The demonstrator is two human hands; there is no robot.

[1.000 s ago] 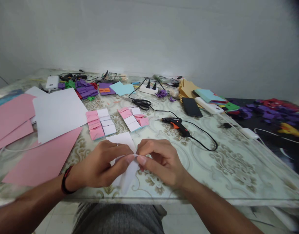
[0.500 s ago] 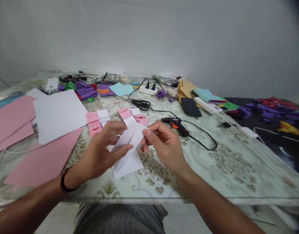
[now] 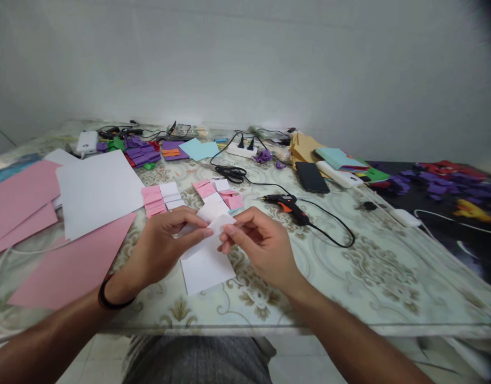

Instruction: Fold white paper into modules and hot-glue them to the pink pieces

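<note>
Between my hands is a piece of white paper (image 3: 215, 228), raised above another white sheet (image 3: 207, 266) that lies on the table. My left hand (image 3: 165, 242) pinches its left edge between thumb and fingers. On the other side, my right hand (image 3: 259, 240) grips the right corner the same way, with the fingertips partly tucked behind the paper. Just beyond my hands lie small folded pink and white paper pieces (image 3: 231, 198), and another such group (image 3: 153, 200) sits by my left hand.
A glue gun (image 3: 287, 205) with a black cord lies right of my hands, near a black phone (image 3: 311, 177). Large white sheets (image 3: 99, 192) and pink sheets (image 3: 73, 266) cover the left. Farther back are scissors (image 3: 231, 173), a power strip (image 3: 241, 149) and purple folded papers (image 3: 139, 150).
My left hand has closed from a looser, spread grip onto the paper's edge. My right hand has shifted slightly left and down, and the held paper is lower.
</note>
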